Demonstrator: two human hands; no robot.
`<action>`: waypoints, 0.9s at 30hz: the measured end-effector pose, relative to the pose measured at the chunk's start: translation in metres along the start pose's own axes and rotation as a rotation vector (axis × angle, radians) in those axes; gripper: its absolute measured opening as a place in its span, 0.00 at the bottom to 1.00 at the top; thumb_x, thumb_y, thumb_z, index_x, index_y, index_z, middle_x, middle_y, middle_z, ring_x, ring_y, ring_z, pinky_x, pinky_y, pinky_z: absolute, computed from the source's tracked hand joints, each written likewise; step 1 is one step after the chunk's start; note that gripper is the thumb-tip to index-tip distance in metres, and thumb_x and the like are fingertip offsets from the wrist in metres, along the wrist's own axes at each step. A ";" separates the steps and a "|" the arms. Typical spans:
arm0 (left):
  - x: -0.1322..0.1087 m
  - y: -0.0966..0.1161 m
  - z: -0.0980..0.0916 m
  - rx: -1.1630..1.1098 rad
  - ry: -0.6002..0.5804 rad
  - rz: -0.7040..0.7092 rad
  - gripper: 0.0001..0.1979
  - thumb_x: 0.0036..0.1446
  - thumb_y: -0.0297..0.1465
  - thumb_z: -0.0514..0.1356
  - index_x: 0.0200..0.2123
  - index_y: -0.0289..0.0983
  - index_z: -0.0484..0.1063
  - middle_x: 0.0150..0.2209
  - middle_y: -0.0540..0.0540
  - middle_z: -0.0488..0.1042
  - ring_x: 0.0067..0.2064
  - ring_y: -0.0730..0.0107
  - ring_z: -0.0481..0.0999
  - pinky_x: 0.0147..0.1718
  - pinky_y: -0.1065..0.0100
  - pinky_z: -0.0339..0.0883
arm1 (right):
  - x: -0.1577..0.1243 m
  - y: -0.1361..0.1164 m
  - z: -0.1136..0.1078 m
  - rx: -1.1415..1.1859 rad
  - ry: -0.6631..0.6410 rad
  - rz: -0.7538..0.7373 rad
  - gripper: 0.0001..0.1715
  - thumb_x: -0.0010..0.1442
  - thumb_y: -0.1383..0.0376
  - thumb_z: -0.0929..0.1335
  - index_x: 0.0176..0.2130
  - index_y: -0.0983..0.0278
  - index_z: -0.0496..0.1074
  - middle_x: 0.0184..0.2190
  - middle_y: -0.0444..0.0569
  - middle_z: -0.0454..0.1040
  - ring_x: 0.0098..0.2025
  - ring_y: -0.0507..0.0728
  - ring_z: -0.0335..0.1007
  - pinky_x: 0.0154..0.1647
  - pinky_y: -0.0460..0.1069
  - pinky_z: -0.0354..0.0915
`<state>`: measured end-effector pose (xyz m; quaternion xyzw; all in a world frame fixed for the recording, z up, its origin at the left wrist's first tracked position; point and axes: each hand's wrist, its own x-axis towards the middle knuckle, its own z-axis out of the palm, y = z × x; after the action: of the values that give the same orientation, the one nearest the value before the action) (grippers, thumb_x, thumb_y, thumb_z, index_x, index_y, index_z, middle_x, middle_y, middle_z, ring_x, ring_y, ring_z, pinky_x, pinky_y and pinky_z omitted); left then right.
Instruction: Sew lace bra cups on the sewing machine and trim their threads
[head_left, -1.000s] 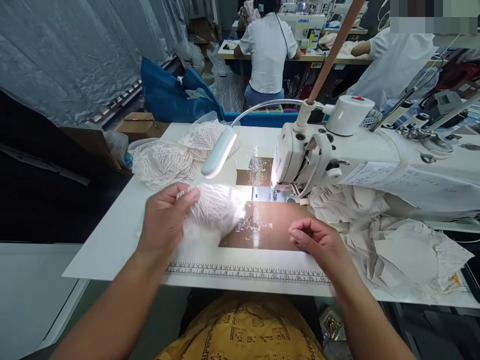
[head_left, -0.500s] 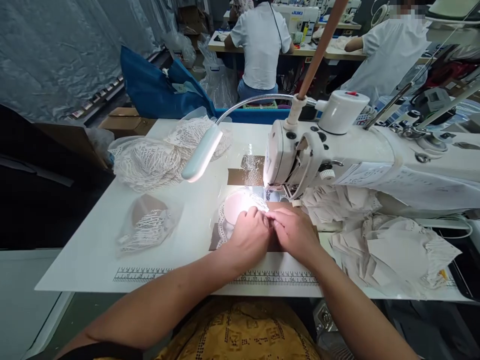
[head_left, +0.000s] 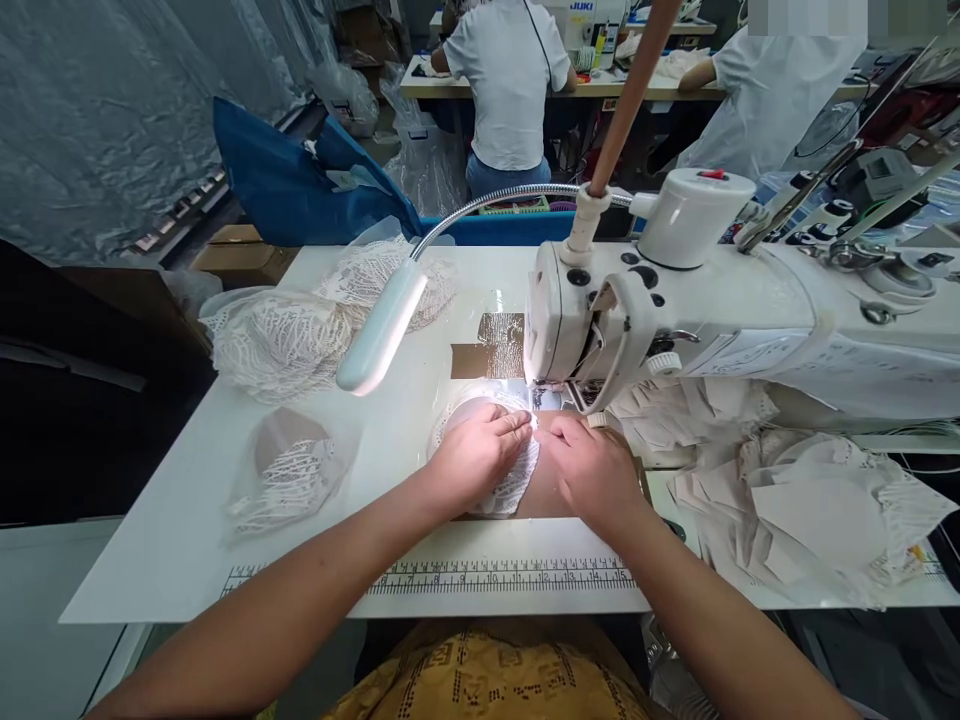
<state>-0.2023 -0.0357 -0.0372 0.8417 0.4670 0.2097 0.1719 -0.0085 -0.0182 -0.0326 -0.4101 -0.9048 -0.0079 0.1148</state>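
Note:
A rounded piece of white lace fabric (head_left: 516, 485) lies under the sewing machine's head (head_left: 577, 315), close in front of its needle area. My left hand (head_left: 480, 450) rests over the lace with its fingers pressed together, holding it near the presser foot. On the other side, my right hand (head_left: 596, 468) is closed with its fingertips at the lace's right edge. Its grip is partly hidden by the curled fingers. The bright lamp (head_left: 382, 325) lights the work from the left on a bendable metal neck.
Lace pieces (head_left: 281, 335) are heaped at the table's left, with a smaller lace piece (head_left: 289, 480) in front. Beige cut fabric pieces (head_left: 817, 510) pile up at the right. A ruler strip (head_left: 495, 577) runs along the front edge. Another person (head_left: 510, 90) sits beyond a blue cloth (head_left: 300, 180).
The lace has turned, and its patterned edge now hangs toward me between my hands. My left hand has shifted slightly left and flattened; my right fingertips have drawn slightly apart from it.

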 end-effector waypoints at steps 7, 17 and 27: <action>0.015 -0.018 0.002 -0.033 -0.001 0.030 0.17 0.66 0.30 0.49 0.48 0.33 0.75 0.54 0.34 0.72 0.49 0.52 0.72 0.46 0.51 0.70 | 0.008 -0.001 0.002 -0.004 -0.004 0.056 0.21 0.59 0.76 0.61 0.46 0.60 0.76 0.34 0.50 0.74 0.30 0.56 0.63 0.27 0.51 0.50; 0.021 -0.032 -0.003 0.039 0.003 0.133 0.15 0.65 0.29 0.52 0.49 0.32 0.73 0.50 0.33 0.75 0.50 0.50 0.74 0.44 0.51 0.70 | 0.011 -0.003 0.003 0.016 -0.063 0.105 0.26 0.59 0.74 0.62 0.53 0.58 0.73 0.36 0.51 0.74 0.32 0.56 0.64 0.27 0.50 0.53; 0.022 -0.040 0.003 0.083 0.104 0.203 0.14 0.65 0.28 0.53 0.50 0.33 0.73 0.52 0.34 0.75 0.49 0.56 0.75 0.46 0.53 0.70 | 0.012 -0.006 -0.001 0.001 -0.097 0.116 0.28 0.58 0.75 0.62 0.55 0.59 0.71 0.37 0.50 0.73 0.30 0.55 0.63 0.26 0.49 0.52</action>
<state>-0.2192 0.0029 -0.0552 0.8791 0.3958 0.2498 0.0901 -0.0203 -0.0129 -0.0288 -0.4617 -0.8839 0.0194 0.0713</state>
